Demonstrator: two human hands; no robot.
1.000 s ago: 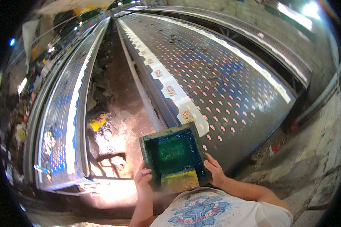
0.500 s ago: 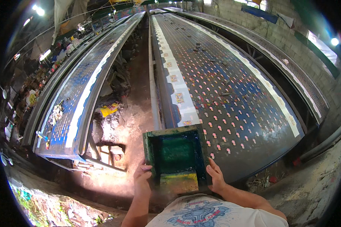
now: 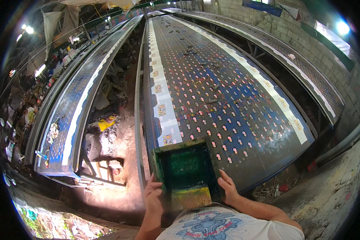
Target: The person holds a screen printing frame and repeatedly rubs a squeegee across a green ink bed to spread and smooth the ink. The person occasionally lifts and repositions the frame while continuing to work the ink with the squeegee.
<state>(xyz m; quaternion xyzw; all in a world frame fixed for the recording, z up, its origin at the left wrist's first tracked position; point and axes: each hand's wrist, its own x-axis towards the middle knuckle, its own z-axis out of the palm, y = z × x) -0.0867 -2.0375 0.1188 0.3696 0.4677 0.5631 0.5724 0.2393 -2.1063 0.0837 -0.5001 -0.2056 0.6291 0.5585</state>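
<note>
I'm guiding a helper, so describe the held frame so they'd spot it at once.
Find the long middle table dotted with pink prints. By its near end, the left hand and right hand hold a boxy frame in front of a white shirt. Unlike the flat white strips beyond, it has raised sides, a dark green inside and a yellow-stained panel.

A yellow wrapper [image 3: 107, 123] lies on the floor [image 3: 128, 150] ahead and left of the grip. A block wall [image 3: 286, 34] stands well off to its right.

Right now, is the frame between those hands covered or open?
Open: no lid covers the frame; its green inside and a yellowish strip show.
</note>
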